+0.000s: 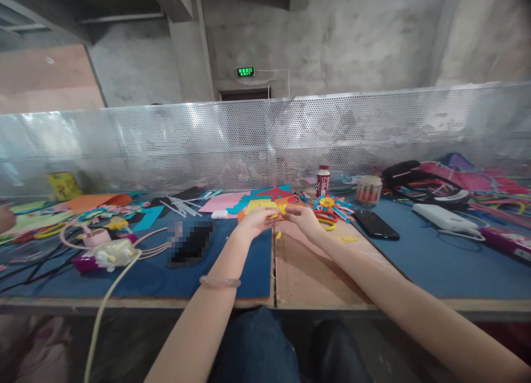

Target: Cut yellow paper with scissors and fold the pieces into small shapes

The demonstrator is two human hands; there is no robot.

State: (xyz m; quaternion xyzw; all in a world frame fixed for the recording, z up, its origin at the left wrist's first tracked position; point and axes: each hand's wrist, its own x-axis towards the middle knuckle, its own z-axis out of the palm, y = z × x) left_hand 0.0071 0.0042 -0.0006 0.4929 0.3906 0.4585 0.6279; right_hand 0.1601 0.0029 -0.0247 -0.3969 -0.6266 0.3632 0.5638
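Note:
My left hand (259,219) and my right hand (302,219) meet above the middle of the table. Both have their fingers bent and pinched round a small piece of yellow paper (282,209); its exact shape is partly covered by the fingers. Behind my hands lie sheets of coloured paper, among them a pink sheet (226,201). Just right of my right hand are yellow-and-red handles (329,223), seemingly of scissors. A paper flower (327,203) with a yellow centre and orange and blue petals lies beyond them. A yellow scrap (349,239) rests on the bare wood.
A red-and-white bottle (323,181) and a clear jar (369,190) stand at the back. One black phone (376,224) lies at right, a white power bank (444,219) beyond it. Cables and a power strip (108,254) spread leftward. A perforated metal screen (232,145) borders the table.

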